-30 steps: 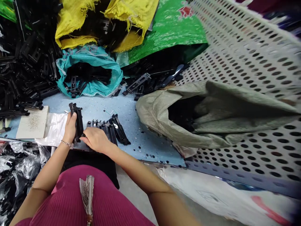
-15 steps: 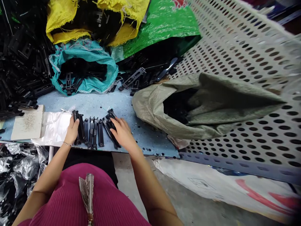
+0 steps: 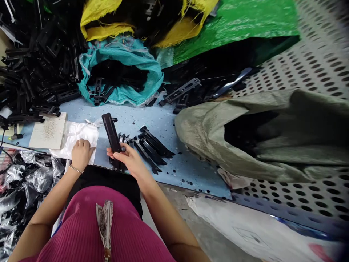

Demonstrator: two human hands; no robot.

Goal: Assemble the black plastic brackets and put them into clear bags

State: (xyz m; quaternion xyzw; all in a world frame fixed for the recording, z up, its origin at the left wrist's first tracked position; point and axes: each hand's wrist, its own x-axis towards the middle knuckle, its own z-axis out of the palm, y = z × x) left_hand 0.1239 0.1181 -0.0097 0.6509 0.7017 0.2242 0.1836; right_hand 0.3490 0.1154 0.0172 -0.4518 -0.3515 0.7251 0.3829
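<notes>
My right hand (image 3: 128, 159) is closed round a long black plastic part (image 3: 110, 132), lifting its far end off the pale blue table (image 3: 160, 123). Just right of it, several more black parts (image 3: 149, 143) lie side by side near the table's front edge. My left hand (image 3: 80, 153) rests with curled fingers on a clear plastic bag (image 3: 79, 134) lying flat at the front left of the table.
A teal sack (image 3: 122, 62), a yellow sack (image 3: 100, 18) and a green sack (image 3: 234, 25) of black parts stand behind. A grey-green sack (image 3: 218, 127) gapes at the right on perforated sheet (image 3: 313, 62). Loose black parts (image 3: 32, 76) pile up left. A beige pad (image 3: 49, 135) lies beside the bag.
My right hand has left the row and picked up one black part. My left hand has moved off the parts onto the clear plastic bag. The view has shifted left.
</notes>
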